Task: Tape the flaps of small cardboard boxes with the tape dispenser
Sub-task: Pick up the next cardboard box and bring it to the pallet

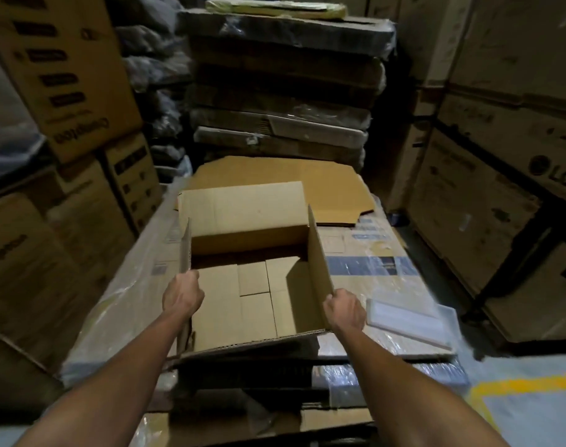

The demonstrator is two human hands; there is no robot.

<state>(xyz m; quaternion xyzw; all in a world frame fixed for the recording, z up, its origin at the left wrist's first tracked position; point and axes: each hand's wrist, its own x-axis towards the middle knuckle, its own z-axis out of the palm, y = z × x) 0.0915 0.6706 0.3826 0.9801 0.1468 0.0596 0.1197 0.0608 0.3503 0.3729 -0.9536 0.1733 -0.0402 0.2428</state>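
Two hands hold an open brown cardboard box.
Left hand and right hand pinch its light, bendable side flaps; grip near creases.

Site was a warehouse or stockroom — tall stacks of printed cartons on both sides, shrink-wrapped flat packs piled ahead, an LG carton, yellow floor line — dim lighting.

The single head view looks forward and steeply down, close above the open box.
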